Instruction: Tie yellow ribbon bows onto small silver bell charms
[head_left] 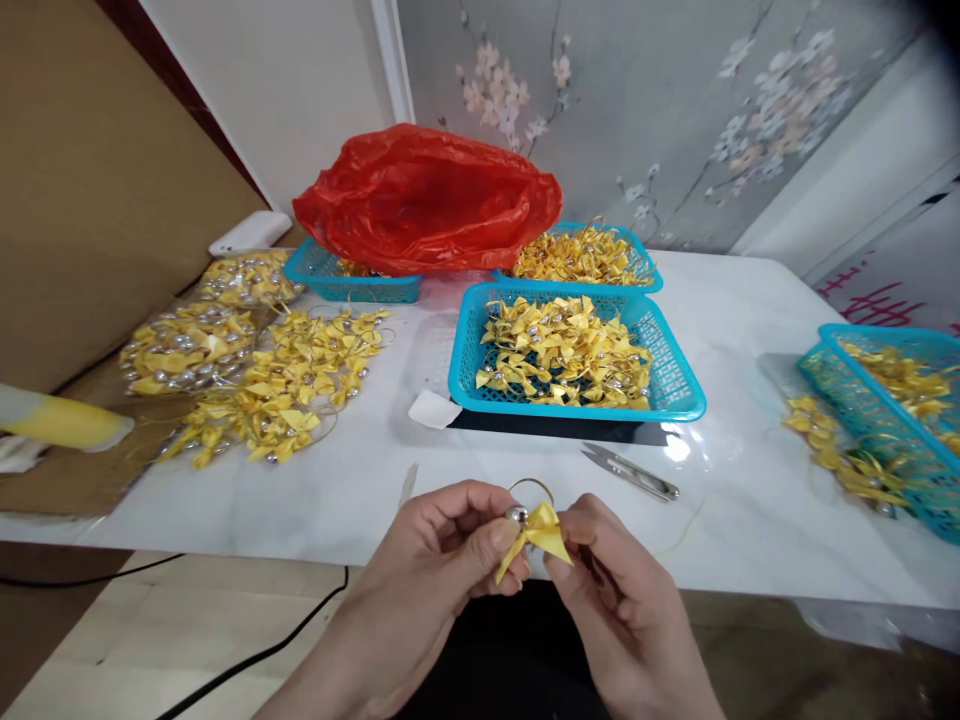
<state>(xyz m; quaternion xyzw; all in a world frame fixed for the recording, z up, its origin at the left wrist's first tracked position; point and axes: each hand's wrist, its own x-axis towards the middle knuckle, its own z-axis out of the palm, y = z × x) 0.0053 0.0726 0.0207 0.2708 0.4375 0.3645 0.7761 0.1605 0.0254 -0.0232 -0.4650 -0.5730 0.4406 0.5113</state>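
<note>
Between my two hands, at the table's near edge, is a yellow ribbon bow [546, 532] with a silver bell [517, 514] and a thin gold loop [534, 483] standing up from it. My left hand [442, 560] pinches the bow's left side beside the bell, thumb in front. The fingers of my right hand [619, 580] are closed on the bow's right tail. Beyond them lies a pair of thread snips [631, 472], touched by neither hand. A blue basket [577, 412] farther back holds many similar bows with bells.
Loose bows [300, 375] and bagged ones [187, 345] cover the table's left. A red plastic bag [427, 200] rests over a rear basket [360, 290]; another basket [651, 270] stands beside it. At right is a further basket [862, 400]. A yellow roll [64, 420] juts in from the left.
</note>
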